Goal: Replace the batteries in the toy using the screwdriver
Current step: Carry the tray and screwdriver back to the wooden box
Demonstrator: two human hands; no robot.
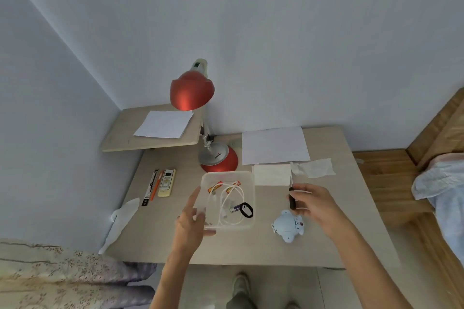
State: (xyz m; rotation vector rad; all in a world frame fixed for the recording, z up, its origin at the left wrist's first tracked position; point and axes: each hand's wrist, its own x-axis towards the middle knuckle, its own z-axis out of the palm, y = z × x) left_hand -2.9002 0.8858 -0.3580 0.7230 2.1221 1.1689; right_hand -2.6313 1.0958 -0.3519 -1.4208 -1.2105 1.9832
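Observation:
A small light-blue toy (pixel 288 226) lies on the desk, just below my right hand (pixel 311 202). That hand is closed around a black-handled screwdriver (pixel 291 197), held upright with its thin metal tip pointing away from me. My left hand (pixel 191 218) hovers with spread fingers at the left wall of a clear plastic tray (pixel 248 178), touching or nearly touching it. Inside the tray lie a purple battery (pixel 235 207), red-and-yellow battery packs (pixel 215 187), a white cable and a black loop.
A red desk lamp (pixel 218 155) stands behind the tray. Left of the tray lie a remote control (pixel 167 182) and pens. White papers (pixel 273 144) and tissue sit at the back right; a raised shelf (pixel 150 130) holds more paper. A bed flanks each side.

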